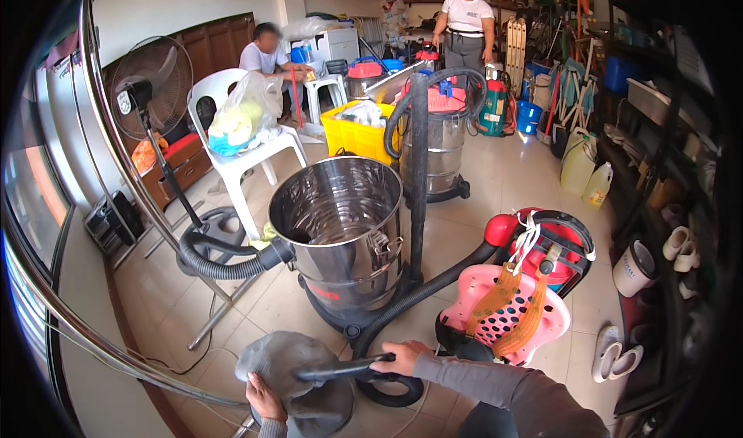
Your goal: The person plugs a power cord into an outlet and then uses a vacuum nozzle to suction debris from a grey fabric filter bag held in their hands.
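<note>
My left hand (265,398) grips the edge of a grey cloth filter bag (284,362) low in front of me. In my right hand (400,358) is a black vacuum nozzle (342,369), its tip against the cloth. A corrugated black hose (421,293) runs from near my right hand up to a red vacuum cleaner (560,264). Beyond the bag stands an open stainless steel vacuum drum (354,264) on a black base, its lid off and its inside bare. Another black hose (223,264) joins the drum's left side.
A pink plastic seat with orange straps (505,316) lies at the right. Behind the drum are a second steel vacuum (435,148), a yellow crate (348,130) and a white chair (249,165). A chrome rail (133,188) curves along the left. Two people are farther back.
</note>
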A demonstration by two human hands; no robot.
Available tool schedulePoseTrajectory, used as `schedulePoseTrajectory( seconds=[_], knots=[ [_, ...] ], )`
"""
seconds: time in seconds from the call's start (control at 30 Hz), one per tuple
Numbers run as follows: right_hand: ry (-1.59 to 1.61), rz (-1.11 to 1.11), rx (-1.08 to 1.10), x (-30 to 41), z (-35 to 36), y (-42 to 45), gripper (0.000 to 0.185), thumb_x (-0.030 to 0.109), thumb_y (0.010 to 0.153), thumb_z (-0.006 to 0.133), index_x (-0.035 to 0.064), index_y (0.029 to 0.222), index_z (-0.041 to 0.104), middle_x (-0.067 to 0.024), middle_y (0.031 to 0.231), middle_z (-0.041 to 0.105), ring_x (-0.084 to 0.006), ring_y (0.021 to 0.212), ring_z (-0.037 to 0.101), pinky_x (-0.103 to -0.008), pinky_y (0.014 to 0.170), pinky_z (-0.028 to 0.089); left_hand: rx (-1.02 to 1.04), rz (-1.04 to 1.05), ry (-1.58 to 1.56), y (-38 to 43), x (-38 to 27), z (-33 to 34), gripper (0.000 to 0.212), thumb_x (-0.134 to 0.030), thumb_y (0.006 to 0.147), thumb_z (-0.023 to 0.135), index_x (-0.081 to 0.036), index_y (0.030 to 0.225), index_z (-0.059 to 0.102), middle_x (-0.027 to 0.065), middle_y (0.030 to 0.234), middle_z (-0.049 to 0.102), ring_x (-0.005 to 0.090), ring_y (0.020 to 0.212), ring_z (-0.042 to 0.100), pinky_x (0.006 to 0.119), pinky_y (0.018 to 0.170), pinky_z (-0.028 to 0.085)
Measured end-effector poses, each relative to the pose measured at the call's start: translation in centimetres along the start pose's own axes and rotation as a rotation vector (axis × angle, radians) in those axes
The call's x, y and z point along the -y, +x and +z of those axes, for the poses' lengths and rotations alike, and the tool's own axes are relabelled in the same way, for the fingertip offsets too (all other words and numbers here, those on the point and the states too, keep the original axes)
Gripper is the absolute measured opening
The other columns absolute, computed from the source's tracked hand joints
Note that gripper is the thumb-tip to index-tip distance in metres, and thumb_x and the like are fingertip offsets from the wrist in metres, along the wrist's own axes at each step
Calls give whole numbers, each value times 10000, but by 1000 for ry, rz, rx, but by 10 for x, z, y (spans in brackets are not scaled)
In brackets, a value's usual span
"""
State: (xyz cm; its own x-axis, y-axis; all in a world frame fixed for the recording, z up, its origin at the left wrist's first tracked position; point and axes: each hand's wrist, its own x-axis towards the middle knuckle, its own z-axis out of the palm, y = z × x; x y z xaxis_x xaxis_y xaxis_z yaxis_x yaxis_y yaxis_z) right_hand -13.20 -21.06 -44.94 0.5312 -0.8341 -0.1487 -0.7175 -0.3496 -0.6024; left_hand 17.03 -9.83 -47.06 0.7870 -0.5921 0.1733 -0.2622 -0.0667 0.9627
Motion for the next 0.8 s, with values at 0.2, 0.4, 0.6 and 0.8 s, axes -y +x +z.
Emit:
schedulePoseTrajectory(
  seconds=[0.2, 0.4, 0.6, 0.8],
  knots=[
    [24, 222, -56, -54, -5, 8, 630, 689, 686, 555, 105, 922, 575, -181, 818, 637, -354, 821, 620, -432, 728, 468, 105, -25, 200, 10, 12, -16, 453, -345, 981, 351, 39, 818, 529, 31, 702, 512, 107, 645, 424, 272, 607, 389],
    [71, 239, -385, -144, -3, 13, 597, 606, 686, 631, 30, 833, 585, -177, 755, 631, -315, 720, 634, -401, 627, 472, 69, 50, -221, 19, -16, -33, 466, -348, 982, 347, 59, 949, 571, 88, 885, 611, 147, 806, 555, 264, 746, 434],
    [394, -169, -256, 4, -22, -7, 557, 598, 705, 636, 55, 776, 536, -180, 684, 585, -335, 661, 597, -390, 617, 448, 93, -88, -180, 3, 20, -1, 437, -351, 986, 333, -35, 696, 418, -26, 644, 353, 76, 624, 310, 248, 553, 311],
    [212, 18, 21, -14, -1, -11, 566, 629, 710, 598, 77, 826, 557, -202, 717, 590, -365, 723, 600, -418, 658, 452, 162, -144, -80, 3, -3, 0, 451, -346, 988, 330, 0, 739, 476, -13, 694, 441, 75, 650, 372, 237, 604, 354]
  ],
)
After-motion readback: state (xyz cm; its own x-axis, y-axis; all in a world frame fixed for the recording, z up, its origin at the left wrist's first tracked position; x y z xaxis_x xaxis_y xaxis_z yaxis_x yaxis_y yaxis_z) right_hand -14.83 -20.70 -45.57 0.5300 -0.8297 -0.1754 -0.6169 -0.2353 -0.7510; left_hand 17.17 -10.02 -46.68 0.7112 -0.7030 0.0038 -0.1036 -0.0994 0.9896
